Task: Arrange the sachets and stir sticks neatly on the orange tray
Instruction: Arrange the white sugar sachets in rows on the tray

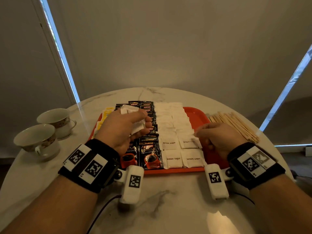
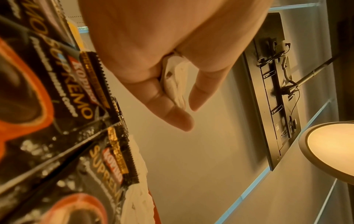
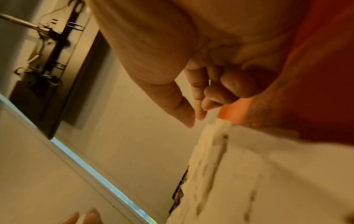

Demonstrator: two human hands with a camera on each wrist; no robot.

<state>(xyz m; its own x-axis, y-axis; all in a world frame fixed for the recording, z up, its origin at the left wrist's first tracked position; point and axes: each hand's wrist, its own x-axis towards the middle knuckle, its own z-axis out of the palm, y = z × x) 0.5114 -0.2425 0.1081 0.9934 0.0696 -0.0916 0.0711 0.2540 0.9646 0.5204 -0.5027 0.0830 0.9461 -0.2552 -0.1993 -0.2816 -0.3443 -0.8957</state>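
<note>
Left hand [image 1: 121, 127] hovers over the orange tray [image 1: 197, 114], fingers curled round a small stack of white brown-sugar sachets [image 1: 130, 110]; the left wrist view shows the stack pinched edge-on between thumb and fingers. Right hand [image 1: 214, 137] is low over the tray's right part, thumb and forefinger pinching the edge of one brown-sugar sachet [image 1: 194, 141] in the right-hand white column, remaining fingers curled in.

Layout relative to the tray:
- Two columns of white brown-sugar sachets [image 1: 170, 125] down the middle, overlapping like shingles.
- Columns of black Kopiko coffee sachets [image 1: 150, 154] to their left, partly under the left hand.
- Yellow sachets [image 1: 108, 112] at the far-left edge.
- Bare orange strip along the right side.
- Wooden stir sticks [image 1: 236, 125] lie in a loose pile on the marble tabletop [image 1: 160, 208] just off the right rim: not yet on the tray.
- Two teacups [image 1: 50, 130] stand well apart to the left.

Judgement: sachet placing is in progress; sticks remain.

Risks:
- The pinched sachet overlaps its neighbours; a sideways drag could skew the column.
- The left-hand stack is gripped loosely, so a sachet could slip onto the coffee row.
- The free strip looks narrow, so sticks may roll over the rim.
</note>
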